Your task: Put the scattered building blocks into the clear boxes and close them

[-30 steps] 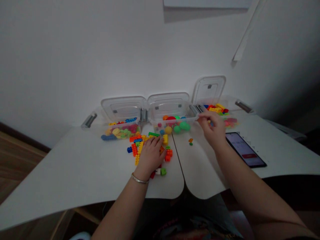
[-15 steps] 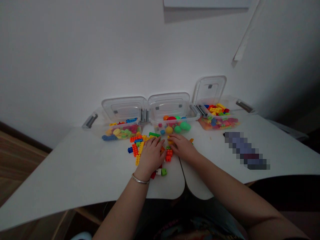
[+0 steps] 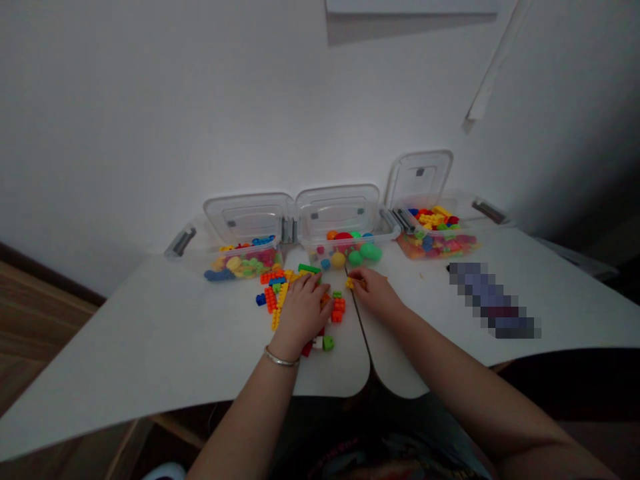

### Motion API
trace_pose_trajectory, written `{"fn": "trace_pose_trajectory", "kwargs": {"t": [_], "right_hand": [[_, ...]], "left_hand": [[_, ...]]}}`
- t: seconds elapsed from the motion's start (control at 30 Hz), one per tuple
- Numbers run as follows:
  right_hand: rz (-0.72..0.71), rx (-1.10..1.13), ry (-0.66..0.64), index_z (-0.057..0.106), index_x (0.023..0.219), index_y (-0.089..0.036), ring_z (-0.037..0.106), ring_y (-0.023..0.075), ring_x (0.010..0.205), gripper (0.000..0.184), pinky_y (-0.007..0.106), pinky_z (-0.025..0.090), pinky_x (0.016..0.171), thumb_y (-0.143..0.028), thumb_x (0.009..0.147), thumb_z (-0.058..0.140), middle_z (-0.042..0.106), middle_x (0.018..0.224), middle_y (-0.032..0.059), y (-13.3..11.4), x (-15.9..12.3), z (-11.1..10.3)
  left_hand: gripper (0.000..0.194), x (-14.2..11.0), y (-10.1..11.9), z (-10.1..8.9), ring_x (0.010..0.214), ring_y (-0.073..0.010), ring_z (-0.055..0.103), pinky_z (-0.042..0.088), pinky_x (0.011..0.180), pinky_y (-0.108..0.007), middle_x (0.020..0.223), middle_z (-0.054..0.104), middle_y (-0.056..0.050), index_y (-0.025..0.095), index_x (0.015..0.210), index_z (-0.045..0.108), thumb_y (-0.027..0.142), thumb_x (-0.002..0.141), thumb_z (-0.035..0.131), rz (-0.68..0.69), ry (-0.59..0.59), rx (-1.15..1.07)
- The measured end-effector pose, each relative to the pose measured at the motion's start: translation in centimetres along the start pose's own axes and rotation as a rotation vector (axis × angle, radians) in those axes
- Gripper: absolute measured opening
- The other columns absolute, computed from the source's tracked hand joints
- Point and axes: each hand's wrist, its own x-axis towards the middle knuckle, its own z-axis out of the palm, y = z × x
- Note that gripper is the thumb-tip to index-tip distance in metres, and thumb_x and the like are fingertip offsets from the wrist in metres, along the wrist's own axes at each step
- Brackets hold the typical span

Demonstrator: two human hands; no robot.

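Observation:
My left hand lies palm down, fingers spread, over a pile of coloured building blocks. Around it show orange blocks, a blue block, a long green block and a lime green block; those under the palm are hidden. Just right of the pile, my right hand pinches a small yellow building block between thumb and fingers, near the gap between the tables. An orange block lies between the two hands.
Along the wall stand three clear plastic boxes with raised lids: a left box, a middle box with balls and a right box with coloured pieces. A blurred-out object lies on the right of the white table.
My right hand has drawn a little to the right, away from the pile, with the yellow block in its fingers. My left hand has stayed in place on the blocks.

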Motion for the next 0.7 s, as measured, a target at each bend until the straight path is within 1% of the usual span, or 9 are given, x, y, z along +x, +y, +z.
{"fn": "trace_pose_trajectory", "kwargs": {"t": [0.07,0.13,0.23,0.3,0.33,0.43,0.5,0.6,0.7], "right_hand": [[-0.059,-0.087,0.018,0.065,0.102,-0.018,0.061,0.0213,0.1,0.024,0.04,0.047,0.092,-0.012,0.087,0.047,0.069,0.101,0.0097,-0.2,-0.1,-0.2],[-0.097,-0.175,0.038,0.066,0.103,-0.018,0.06,0.0229,0.102,0.024,0.041,0.045,0.094,-0.014,0.089,0.046,0.07,0.103,0.0102,-0.5,-0.3,-0.6],[-0.122,-0.34,0.069,0.066,0.107,-0.018,0.059,0.0279,0.101,0.025,0.045,0.044,0.091,-0.026,0.085,0.06,0.07,0.105,0.0116,-1.0,-0.7,-1.2],[-0.127,-0.428,0.075,0.067,0.105,-0.02,0.058,0.0301,0.099,0.029,0.046,0.044,0.087,-0.033,0.079,0.068,0.07,0.101,0.012,-1.1,-1.0,-1.4],[-0.124,-0.449,0.063,0.068,0.102,-0.021,0.058,0.0299,0.097,0.027,0.045,0.044,0.085,-0.034,0.078,0.069,0.071,0.097,0.0115,-1.1,-1.1,-1.4],[-0.117,-0.411,0.009,0.069,0.095,-0.021,0.059,0.0282,0.092,0.019,0.044,0.046,0.083,-0.031,0.08,0.068,0.07,0.092,0.0097,-0.8,-1.1,-1.6],[-0.17,-0.299,0.028,0.068,0.098,-0.02,0.06,0.0271,0.095,0.02,0.043,0.047,0.086,-0.03,0.081,0.066,0.07,0.095,0.0094,-0.7,-0.9,-2.1],[-0.29,-0.098,0.172,0.065,0.106,-0.021,0.06,0.0241,0.097,0.024,0.038,0.049,0.085,-0.031,0.085,0.061,0.068,0.102,0.0092,-0.7,-0.1,-4.0],[-0.318,-0.042,0.397,0.063,0.109,-0.021,0.06,0.0227,0.09,0.027,0.036,0.051,0.076,-0.034,0.086,0.059,0.067,0.103,0.0095,-0.2,1.1,-7.2]], "left_hand": [[0.034,0.0,0.0,0.0,0.129,-0.0295,0.047,0.04,0.108,-0.051,0.138,0.056,-0.01,0.021,0.116,0.067,0.035,0.089,0.053,-0.001,-0.005,-0.001],[0.034,0.0,0.0,-0.1,0.129,-0.0298,0.046,0.039,0.108,-0.051,0.138,0.056,-0.01,0.021,0.116,0.067,0.035,0.089,0.053,-0.006,-0.01,-0.003],[0.033,0.0,0.1,-0.1,0.129,-0.0298,0.046,0.039,0.108,-0.051,0.137,0.057,-0.011,0.02,0.116,0.068,0.035,0.089,0.053,-0.011,-0.012,-0.009],[0.033,0.0,0.1,-0.1,0.129,-0.0298,0.046,0.039,0.109,-0.051,0.137,0.057,-0.01,0.02,0.116,0.068,0.034,0.089,0.053,-0.012,-0.012,-0.013],[0.033,0.0,0.1,-0.1,0.129,-0.0298,0.046,0.039,0.109,-0.051,0.137,0.057,-0.01,0.02,0.115,0.068,0.034,0.089,0.053,-0.012,-0.012,-0.015],[0.032,0.0,0.1,-0.1,0.129,-0.0297,0.047,0.039,0.109,-0.051,0.137,0.057,-0.01,0.021,0.114,0.068,0.034,0.089,0.053,-0.011,-0.006,-0.017],[0.032,0.0,0.1,-0.2,0.128,-0.0296,0.047,0.04,0.108,-0.051,0.136,0.057,-0.01,0.021,0.114,0.068,0.034,0.089,0.054,-0.006,-0.001,-0.014],[0.032,0.0,0.2,-0.3,0.129,-0.0297,0.047,0.039,0.109,-0.051,0.137,0.057,-0.011,0.02,0.114,0.068,0.034,0.089,0.053,-0.004,-0.008,-0.01],[0.032,0.1,0.2,-0.4,0.129,-0.0296,0.047,0.039,0.109,-0.05,0.136,0.057,-0.011,0.019,0.113,0.068,0.034,0.089,0.053,-0.005,-0.017,-0.015]]}}
